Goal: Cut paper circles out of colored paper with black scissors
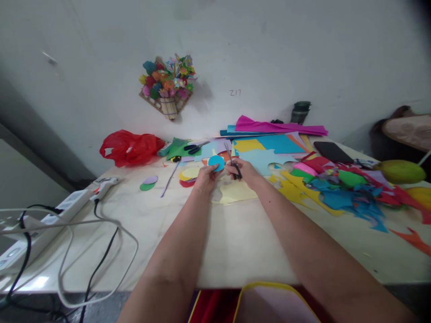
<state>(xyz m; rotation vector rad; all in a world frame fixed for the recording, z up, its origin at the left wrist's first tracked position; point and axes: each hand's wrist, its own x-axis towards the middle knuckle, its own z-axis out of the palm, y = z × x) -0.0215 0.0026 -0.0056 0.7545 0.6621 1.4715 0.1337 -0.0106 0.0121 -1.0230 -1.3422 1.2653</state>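
My left hand is closed on a round blue paper disc, held above the table. Just right of it, my right hand grips black-handled scissors, whose blades point up and away and stand clear of the disc's face. Beneath my hands lies a pale yellow sheet. Left of my left hand are yellow discs over red ones. Farther left, a lilac disc overlaps a green disc.
Coloured sheets and dark-handled scissors lie behind my hands. Paper scraps, a black phone and a green fruit are right. A red bag, power strip and cables are left.
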